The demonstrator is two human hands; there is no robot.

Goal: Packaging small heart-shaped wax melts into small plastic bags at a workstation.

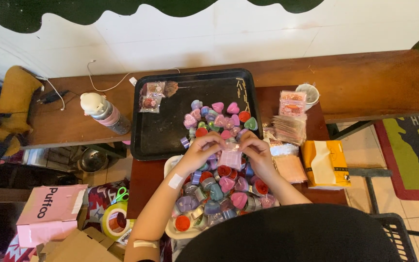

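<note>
Left hand: the left hand is over the middle of the surface, its fingers pinched on the left edge of a small clear plastic bag; a white plaster sits on the wrist.
Right hand: the right hand meets it from the right, fingers gripping the right top edge of the same bag.
Bag: small, pinkish and see-through, held between both hands just above the pile of candles; what is inside it I cannot tell.
Candles: a heap of heart-shaped and round tealight candles in pink, purple, teal and red lies under and near the hands, on a white plate; more of them spread over the near right part of the black tray.
Tray: the black tray lies far of the hands, with two small filled packets at its far left corner.
Right side: a stack of clear bags lies just right of the tray, a white cup beyond it, and a yellow tissue box near the right hand.
Left side: a water bottle with a white cap stands on the brown surface left of the tray.
Below: a pink box, a roll of tape and green-handled scissors lie down at the near left.
</note>
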